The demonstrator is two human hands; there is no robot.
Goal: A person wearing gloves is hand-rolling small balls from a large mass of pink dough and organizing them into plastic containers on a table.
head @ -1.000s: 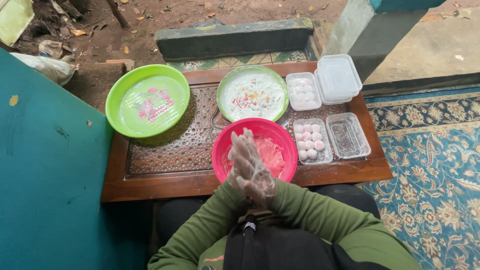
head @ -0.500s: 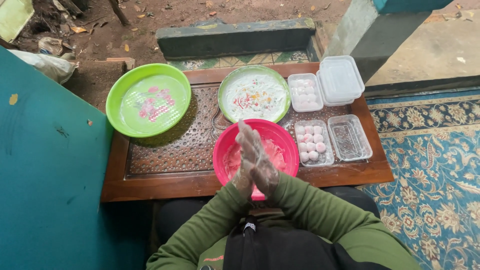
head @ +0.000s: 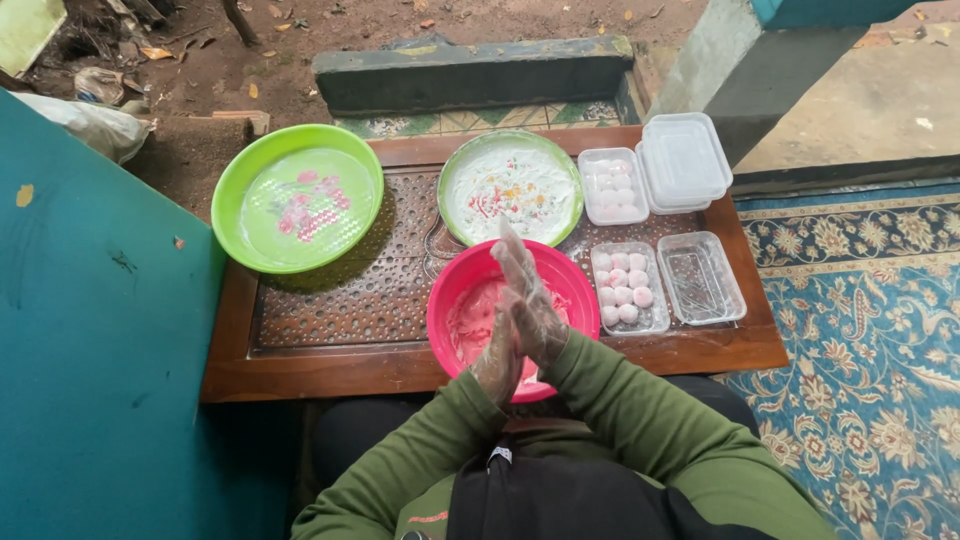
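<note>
Pressing palm to palm above the pink bowl (head: 470,300), the left hand (head: 500,345) and right hand (head: 535,300) both wear thin clear plastic gloves. Whatever sits between the palms is hidden; cannot tell whether the grip closes on anything. Green sleeves run down to the bottom edge, where the body is cut off.

Pink bowl stands at the near edge of the low wooden table (head: 330,360), its near rim covered by the wrists. Inside, a pale pink smear or dough; hard to make out which.

Just right of the bowl: clear tray (head: 625,288) with small round balls, white and pink, in rows. Beside it, another clear tray (head: 702,277), contents not readable through the glare. Behind these, a tray of white balls (head: 612,185) and a stack of clear lids or boxes (head: 685,160); cannot tell which.

Far side, middle: green plate (head: 510,185) dusted white with coloured specks. Far left: green basin (head: 297,196), hanging partly off the table edge, flower print inside.

Patterned rug (head: 860,330) at right, bare dirt beyond.
</note>
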